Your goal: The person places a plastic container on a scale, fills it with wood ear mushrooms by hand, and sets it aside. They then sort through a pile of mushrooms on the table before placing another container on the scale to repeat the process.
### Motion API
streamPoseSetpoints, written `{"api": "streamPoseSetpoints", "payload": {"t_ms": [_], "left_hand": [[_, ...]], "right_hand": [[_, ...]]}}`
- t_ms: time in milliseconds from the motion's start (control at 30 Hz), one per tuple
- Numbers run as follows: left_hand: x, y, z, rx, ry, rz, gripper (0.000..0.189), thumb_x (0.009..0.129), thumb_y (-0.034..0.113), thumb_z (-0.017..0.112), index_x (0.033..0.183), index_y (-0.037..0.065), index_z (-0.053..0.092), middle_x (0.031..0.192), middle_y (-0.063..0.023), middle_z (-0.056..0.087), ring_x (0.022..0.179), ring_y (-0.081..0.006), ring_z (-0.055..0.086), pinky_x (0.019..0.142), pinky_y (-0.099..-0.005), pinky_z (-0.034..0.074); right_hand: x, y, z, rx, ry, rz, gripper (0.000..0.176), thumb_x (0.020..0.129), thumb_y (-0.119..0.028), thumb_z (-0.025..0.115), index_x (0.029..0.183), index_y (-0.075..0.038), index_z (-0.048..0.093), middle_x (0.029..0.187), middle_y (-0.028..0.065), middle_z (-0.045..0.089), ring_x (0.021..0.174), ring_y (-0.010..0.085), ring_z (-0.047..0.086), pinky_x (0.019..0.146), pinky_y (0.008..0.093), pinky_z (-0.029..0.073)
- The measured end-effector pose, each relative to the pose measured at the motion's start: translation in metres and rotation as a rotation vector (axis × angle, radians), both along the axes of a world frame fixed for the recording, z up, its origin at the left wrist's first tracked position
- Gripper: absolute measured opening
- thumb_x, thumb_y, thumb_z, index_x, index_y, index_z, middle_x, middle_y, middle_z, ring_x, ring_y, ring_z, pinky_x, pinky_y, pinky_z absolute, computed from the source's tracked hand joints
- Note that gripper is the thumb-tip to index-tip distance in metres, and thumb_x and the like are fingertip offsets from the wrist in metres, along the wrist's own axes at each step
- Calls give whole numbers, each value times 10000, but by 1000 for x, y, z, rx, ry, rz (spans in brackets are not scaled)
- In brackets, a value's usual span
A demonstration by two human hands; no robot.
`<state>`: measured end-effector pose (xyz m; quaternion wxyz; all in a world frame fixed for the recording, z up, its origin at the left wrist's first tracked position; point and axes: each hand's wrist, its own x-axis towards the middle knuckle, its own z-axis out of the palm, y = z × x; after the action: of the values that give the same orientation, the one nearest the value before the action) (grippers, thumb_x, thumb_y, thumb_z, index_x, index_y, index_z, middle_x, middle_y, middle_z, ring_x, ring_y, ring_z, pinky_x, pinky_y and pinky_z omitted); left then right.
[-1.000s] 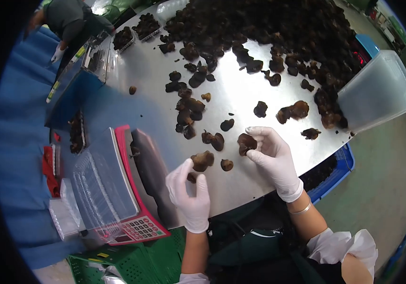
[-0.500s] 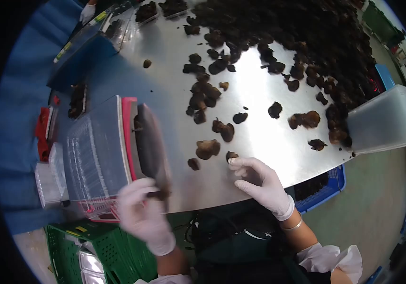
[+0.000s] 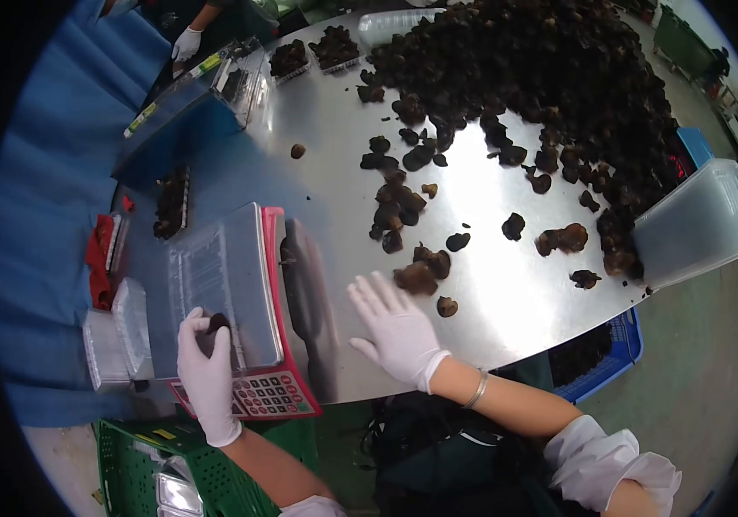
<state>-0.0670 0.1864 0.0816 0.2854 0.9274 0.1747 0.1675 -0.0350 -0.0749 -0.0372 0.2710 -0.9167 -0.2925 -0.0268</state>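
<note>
My left hand (image 3: 206, 372), in a white glove, is over the near edge of the scale (image 3: 272, 284). Between its thumb and fingers is a small dark wood ear mushroom (image 3: 218, 323). A clear plastic tray (image 3: 199, 269) lies on the scale's plate beside that hand. My right hand (image 3: 401, 334), also gloved, reaches across the metal table with fingers spread flat. Its fingertips are right by a brown mushroom piece (image 3: 415, 278), which looks blurred. One small loose piece (image 3: 446, 307) rests just right of these fingers.
A big mushroom heap (image 3: 524, 73) covers the far side of the table (image 3: 489, 323). Stacked clear containers (image 3: 700, 226) lean at the right edge. Filled trays (image 3: 335, 48) stand at the back. Blue (image 3: 597, 362) and green crates (image 3: 205, 465) sit below. A co-worker's gloved hand (image 3: 186, 45) shows far left.
My left hand has moved left onto the scale, uncovering its keypad. My right hand has gone left and flattened, leaving the small piece it was touching. The view has shifted slightly.
</note>
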Motion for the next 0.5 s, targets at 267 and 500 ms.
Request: {"api": "streamPoseSetpoints", "payload": {"t_ms": [267,500], "left_hand": [[-2,-61,-15,107,-708,-137,278,845,-4,618,1122,17,626,1246,-179,638,1181,-336,599,1067,-438,430],[19,-175,-78,-134,-283,-708,461,788,6,703,1242,29,630,1352,-232,548,1286,-394,503,1105,-460,393]], "right_hand": [[39,-136,14,-131,124,-622,685,943,-341,570,1483,26,364,1196,277,627,1094,447,594,994,539,414],[48,-126,88,-113,251,-520,240,958,-283,565,1040,-83,669,973,142,714,907,339,678,799,442,531]]}}
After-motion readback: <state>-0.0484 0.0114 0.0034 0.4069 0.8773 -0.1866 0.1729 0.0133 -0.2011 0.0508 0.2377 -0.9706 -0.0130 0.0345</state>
